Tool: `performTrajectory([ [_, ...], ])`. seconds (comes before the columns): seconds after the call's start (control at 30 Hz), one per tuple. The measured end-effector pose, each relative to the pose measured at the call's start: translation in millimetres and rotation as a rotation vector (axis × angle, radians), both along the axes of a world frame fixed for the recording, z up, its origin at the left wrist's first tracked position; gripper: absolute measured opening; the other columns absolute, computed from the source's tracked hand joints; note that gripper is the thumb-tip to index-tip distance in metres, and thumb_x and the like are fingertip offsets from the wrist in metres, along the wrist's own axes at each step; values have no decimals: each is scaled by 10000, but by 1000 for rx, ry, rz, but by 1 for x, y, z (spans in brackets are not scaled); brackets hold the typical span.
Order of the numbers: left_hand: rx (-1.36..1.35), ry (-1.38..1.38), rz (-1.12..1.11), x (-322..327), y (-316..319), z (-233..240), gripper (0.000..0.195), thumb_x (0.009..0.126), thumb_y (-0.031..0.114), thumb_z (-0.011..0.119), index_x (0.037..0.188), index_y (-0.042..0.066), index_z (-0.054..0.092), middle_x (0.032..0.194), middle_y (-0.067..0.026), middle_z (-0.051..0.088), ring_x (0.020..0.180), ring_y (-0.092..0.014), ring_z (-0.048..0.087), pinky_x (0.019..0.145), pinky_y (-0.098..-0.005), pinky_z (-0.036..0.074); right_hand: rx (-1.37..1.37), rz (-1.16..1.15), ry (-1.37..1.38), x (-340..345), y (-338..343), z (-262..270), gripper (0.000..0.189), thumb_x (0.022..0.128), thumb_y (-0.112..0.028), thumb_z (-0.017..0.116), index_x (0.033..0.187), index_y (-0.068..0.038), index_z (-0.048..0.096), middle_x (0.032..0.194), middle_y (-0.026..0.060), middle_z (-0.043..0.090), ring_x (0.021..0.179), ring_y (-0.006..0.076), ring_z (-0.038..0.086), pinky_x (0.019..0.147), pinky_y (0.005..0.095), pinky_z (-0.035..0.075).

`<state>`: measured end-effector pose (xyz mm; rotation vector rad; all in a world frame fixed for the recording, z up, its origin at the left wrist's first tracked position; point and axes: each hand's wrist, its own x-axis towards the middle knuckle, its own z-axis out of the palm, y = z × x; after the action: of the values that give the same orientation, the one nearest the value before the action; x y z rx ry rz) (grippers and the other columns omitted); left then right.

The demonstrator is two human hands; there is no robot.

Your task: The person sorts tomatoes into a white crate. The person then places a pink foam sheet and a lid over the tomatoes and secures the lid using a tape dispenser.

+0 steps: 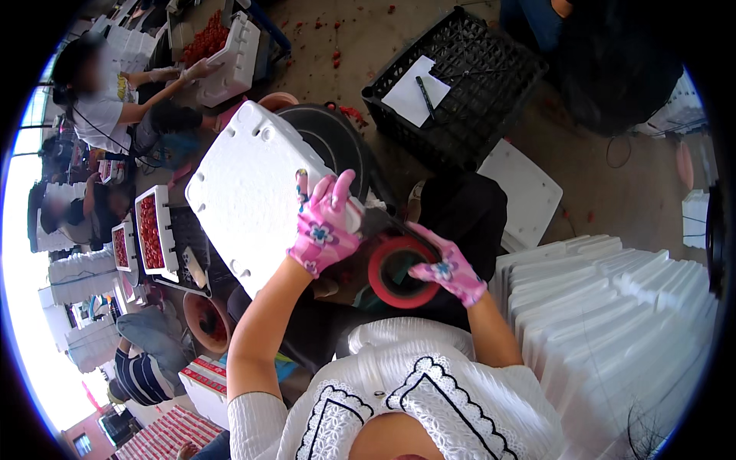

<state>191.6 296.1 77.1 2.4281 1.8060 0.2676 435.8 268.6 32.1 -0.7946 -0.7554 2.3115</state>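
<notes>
My left hand (326, 230), in a pink floral glove, lies against the right edge of a white foam box (247, 178). Its fingers are apart and bent; what the fingertips touch on the box's side is partly hidden. A strip of red shows at that edge beside the hand. My right hand (451, 267), gloved alike, grips a roll of red tape (382, 287), with the thumb reaching into its core. Tilted, the foam box rests by a round black tub or stand (345, 144) just beyond it.
A black plastic crate (489, 86) ahead bears paper (408, 95) and a black pen (425, 98). Stacked white foam lids (604, 305) rise at my right. People work on the left among boxes of red fruit (150, 230). A terracotta-coloured tub (198, 339) stands at left.
</notes>
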Motion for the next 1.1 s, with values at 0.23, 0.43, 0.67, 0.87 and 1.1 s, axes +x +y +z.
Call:
performTrajectory([
  [0.23,-187,-536,-23,-58,62,19,918,660,286,815,1411,71,333,1354,-191,455,1322,-383,343,1087,-502,279,87,-105,-150,-25,45,-12,784,742,28,707,1430,-10,334,1206,81,566,993,121,596,876,244,480],
  [0.43,-104,99,-76,-39,-38,1,955,617,510,766,1403,125,384,1420,-199,374,1344,-469,264,1060,-675,160,283,-89,-156,-24,131,-21,630,809,-57,651,1390,-25,409,1023,60,648,870,101,617,823,261,499],
  [0.67,-84,197,127,-4,-10,-5,897,668,483,722,1419,152,360,1435,-192,358,1352,-492,222,1020,-735,123,293,-112,-249,11,-19,-13,783,751,-74,741,1422,3,345,1250,82,561,1134,141,537,1005,271,394],
  [0.87,-128,66,197,-13,15,0,954,694,496,726,1445,95,295,1483,-224,275,1394,-435,184,1104,-615,113,168,-174,-221,-7,21,-13,744,749,-60,722,1407,-5,380,1205,81,587,1101,145,549,983,283,408],
  [1.1,-327,250,95,-100,-61,36,1056,572,485,797,1425,72,330,1467,-237,286,1385,-461,185,1103,-625,132,172,-216,-164,-52,171,-45,666,797,-83,654,1393,7,371,1134,106,634,1053,166,602,939,301,452],
])
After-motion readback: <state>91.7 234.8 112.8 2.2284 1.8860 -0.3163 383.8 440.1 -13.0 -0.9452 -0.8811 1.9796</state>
